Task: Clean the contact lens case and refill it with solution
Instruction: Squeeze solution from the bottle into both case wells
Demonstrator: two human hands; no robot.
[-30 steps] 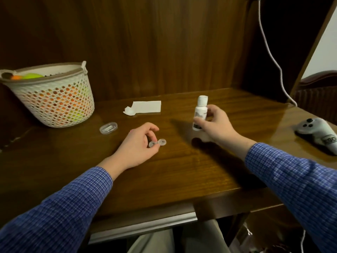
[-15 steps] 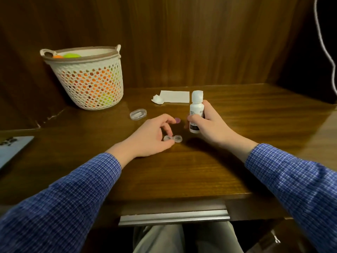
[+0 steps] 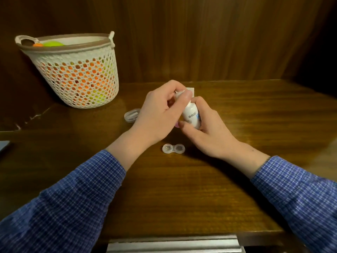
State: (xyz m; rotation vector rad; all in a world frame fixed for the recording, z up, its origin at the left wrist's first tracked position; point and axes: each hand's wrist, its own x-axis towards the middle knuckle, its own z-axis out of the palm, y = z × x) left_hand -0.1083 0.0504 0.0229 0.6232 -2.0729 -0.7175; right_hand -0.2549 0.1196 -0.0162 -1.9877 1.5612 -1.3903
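The clear two-well contact lens case (image 3: pixel 173 148) lies open on the wooden table (image 3: pixel 182 189), just below both hands. My right hand (image 3: pixel 206 132) grips the small white solution bottle (image 3: pixel 191 115), tilted up off the table. My left hand (image 3: pixel 160 110) curls its fingers and thumb round the bottle's cap (image 3: pixel 180 94). A small purple lid (image 3: pixel 176 125) peeks out between the two hands. Most of the white tissue (image 3: pixel 190 89) behind the hands is hidden.
A white mesh basket (image 3: pixel 76 70) with orange and green contents stands at the back left. A clear plastic lid (image 3: pixel 131 115) lies left of my left hand. A wooden wall rises behind the table. A grey device edge (image 3: pixel 3 145) shows at far left.
My left hand let go of the lens case and rose to the bottle's cap. My right hand lifted and tilted the bottle. The case now lies alone on the table.
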